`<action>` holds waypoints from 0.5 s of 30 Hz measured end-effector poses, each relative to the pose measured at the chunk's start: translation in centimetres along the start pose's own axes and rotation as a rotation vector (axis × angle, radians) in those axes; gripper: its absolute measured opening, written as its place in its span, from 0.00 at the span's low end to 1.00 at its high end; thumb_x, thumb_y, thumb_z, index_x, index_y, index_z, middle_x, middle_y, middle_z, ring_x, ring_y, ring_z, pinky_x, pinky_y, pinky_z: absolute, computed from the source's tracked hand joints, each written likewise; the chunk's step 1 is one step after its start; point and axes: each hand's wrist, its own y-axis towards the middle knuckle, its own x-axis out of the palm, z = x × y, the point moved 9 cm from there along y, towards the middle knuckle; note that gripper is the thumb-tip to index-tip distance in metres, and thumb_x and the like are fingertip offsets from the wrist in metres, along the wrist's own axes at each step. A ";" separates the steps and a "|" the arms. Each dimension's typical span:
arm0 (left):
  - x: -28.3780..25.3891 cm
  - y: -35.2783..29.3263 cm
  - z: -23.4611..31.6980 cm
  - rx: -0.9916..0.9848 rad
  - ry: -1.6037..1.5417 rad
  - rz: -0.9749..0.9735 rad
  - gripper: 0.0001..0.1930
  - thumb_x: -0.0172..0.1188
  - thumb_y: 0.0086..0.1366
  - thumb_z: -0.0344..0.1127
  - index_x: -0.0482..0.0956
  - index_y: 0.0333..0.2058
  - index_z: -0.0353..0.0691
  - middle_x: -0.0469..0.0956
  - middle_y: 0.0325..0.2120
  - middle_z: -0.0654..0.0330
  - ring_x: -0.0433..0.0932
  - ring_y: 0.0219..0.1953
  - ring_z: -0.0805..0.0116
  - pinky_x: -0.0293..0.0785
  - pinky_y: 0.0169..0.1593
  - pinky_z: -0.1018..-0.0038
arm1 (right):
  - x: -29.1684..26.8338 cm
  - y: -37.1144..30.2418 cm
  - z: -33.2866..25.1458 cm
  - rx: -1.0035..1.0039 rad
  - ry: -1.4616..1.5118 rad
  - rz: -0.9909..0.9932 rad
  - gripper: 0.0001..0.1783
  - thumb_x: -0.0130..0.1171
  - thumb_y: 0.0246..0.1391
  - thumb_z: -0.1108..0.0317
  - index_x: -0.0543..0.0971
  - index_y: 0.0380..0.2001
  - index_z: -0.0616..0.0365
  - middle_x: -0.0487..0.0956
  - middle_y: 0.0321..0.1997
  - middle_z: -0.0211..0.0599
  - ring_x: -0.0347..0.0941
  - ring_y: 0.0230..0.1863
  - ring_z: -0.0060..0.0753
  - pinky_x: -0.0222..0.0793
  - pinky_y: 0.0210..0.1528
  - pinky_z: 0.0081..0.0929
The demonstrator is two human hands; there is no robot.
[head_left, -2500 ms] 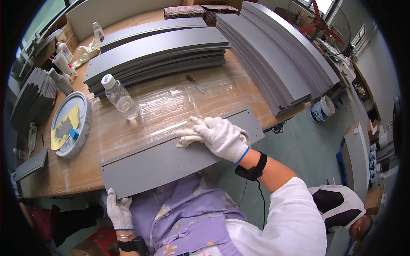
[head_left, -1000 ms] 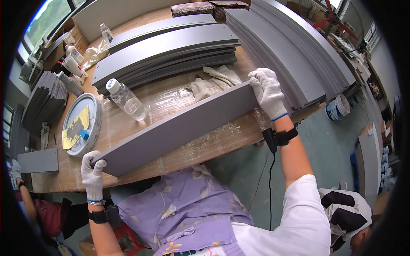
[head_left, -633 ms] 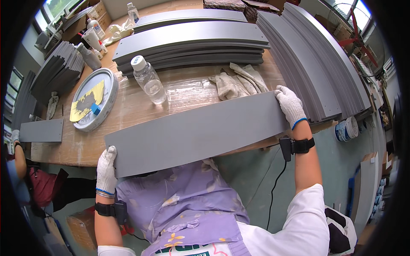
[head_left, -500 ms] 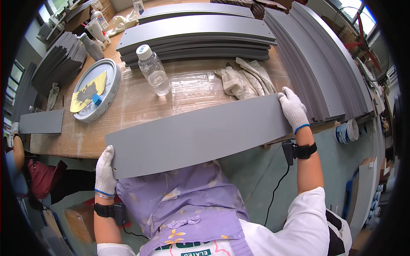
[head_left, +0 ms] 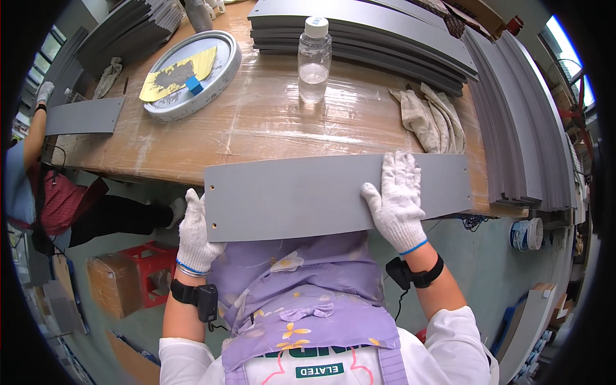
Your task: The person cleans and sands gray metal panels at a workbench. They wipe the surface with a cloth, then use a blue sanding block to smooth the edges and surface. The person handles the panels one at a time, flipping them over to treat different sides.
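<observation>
A long grey panel point(head_left: 289, 196) lies level before me along the table's near edge, its front side above my lap. Small holes show at both of its ends. My gloved left hand point(head_left: 197, 231) grips the panel's left end, with part of the hand hidden under the lower corner. Flat on the panel's upper face, right of the middle, rests my gloved right hand point(head_left: 396, 199), its fingers stretched out and the thumb apart.
On the wrapped table point(head_left: 269, 128) stand a clear bottle point(head_left: 313, 74), a round lid point(head_left: 192, 106) with a yellow sheet and blue block, and a crumpled cloth point(head_left: 427, 119). Stacked grey panels point(head_left: 359, 45) fill the back and right. At far left a co-worker's gloved hand point(head_left: 45, 92) touches another panel.
The panel has gone from slanted to level, and holes now show at its left end. My right hand has left its right end and lies flat on top. The view has shifted.
</observation>
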 end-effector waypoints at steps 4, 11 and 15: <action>0.8 0.2 -0.4 -0.037 -0.170 -0.123 0.52 0.39 0.62 0.80 0.58 0.68 0.39 0.67 0.63 0.50 0.70 0.62 0.54 0.70 0.63 0.57 | -0.2 -1.2 -19.7 -0.499 0.362 -0.038 0.41 0.51 0.63 0.44 0.63 0.67 0.68 0.58 0.73 0.61 0.45 0.76 0.61 0.35 0.77 0.51; 1.8 -0.7 0.3 -0.050 -0.185 -0.316 0.61 0.32 0.55 0.87 0.48 0.72 0.40 0.54 0.71 0.49 0.56 0.71 0.50 0.54 0.72 0.55 | -5.2 -0.6 -25.8 -0.868 1.001 -0.427 0.22 0.55 0.62 0.61 0.76 0.55 0.60 0.74 0.61 0.52 0.72 0.60 0.57 0.66 0.63 0.43; 2.1 -0.5 -0.1 -0.117 -0.376 -0.328 0.62 0.32 0.53 0.88 0.46 0.73 0.41 0.53 0.71 0.49 0.54 0.72 0.52 0.51 0.73 0.56 | -1.5 5.0 -21.2 -0.476 0.246 0.035 0.40 0.55 0.60 0.49 0.64 0.65 0.69 0.62 0.69 0.64 0.51 0.74 0.64 0.42 0.75 0.53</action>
